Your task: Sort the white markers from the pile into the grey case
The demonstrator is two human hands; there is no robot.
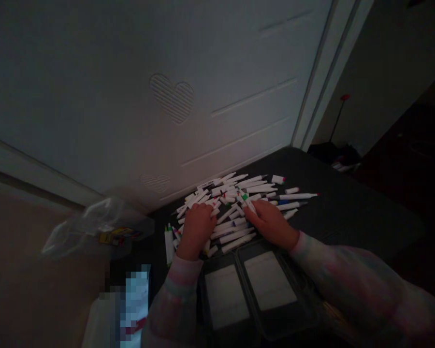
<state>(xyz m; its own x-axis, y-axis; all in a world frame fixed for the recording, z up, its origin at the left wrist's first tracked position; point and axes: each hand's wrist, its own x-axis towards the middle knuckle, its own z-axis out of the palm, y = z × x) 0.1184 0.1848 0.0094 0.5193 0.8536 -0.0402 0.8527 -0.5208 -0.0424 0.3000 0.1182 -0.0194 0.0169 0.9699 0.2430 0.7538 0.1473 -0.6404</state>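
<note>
Hold 1 marker clamped in right hand, green end exposed; work left hand gently over pile. Cannot tell left grip.

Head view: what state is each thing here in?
Heap of slim white markers: scattered loosely
Bare left hand: curled over the heap; any hold unclear
Bare right hand: closed on a white, green-ended marker
Long white marker with red tip: seemingly uncapped
Two-part clear plastic case with white panels: seemingly open
Clear plastic bag: crumpled
Bluish rectangular screen: apparently lit
White heart-embossed panel: upright
</note>
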